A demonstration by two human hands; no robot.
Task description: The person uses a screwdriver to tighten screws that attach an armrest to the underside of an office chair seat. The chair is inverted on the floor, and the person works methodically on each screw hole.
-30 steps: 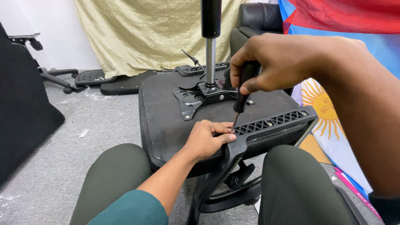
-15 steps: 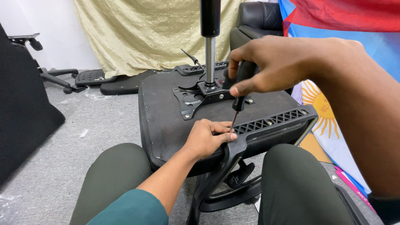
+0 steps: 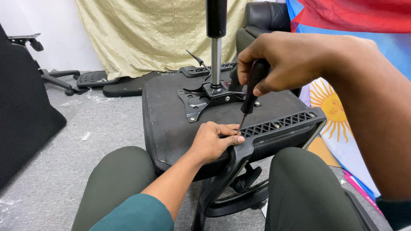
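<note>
Gripped in the right hand: a screwdriver with a black handle, fingers clenched round the grip, thumb pressed along its side. Long axis steeply tilted, handle up and toward the right, thin metal shaft running down and slightly left, tip meeting the black plastic armrest bracket at its left end. Handle dark and glossy, narrowing into a short collar before the shaft; tip itself too small to make out. Resting on the underside of an upturned chair seat, the left hand, fingers curled and pinched close about the screwdriver tip, touching the bracket where the armrest post bends downward; whether a screw sits between the fingertips, cannot tell. Seat underside black, covered in matte fabric, lying across the lap between two knees in dark green trousers. Bolted at the middle of the seat, a black metal mounting plate, with a chrome gas cylinder rising straight up from it to a black sleeve at the top. Slotted along its length, the bracket, with small screw heads showing in the openings. Behind, a pale yellow-green patterned cloth hung against the wall, more black chair parts on the grey carpet floor, and a black padded chair back. To the right, a blue, white and red fabric bearing a yellow sun emblem, draped downward beside the seat; below it, flat pink and tan edges on the floor, details unclear.
</note>
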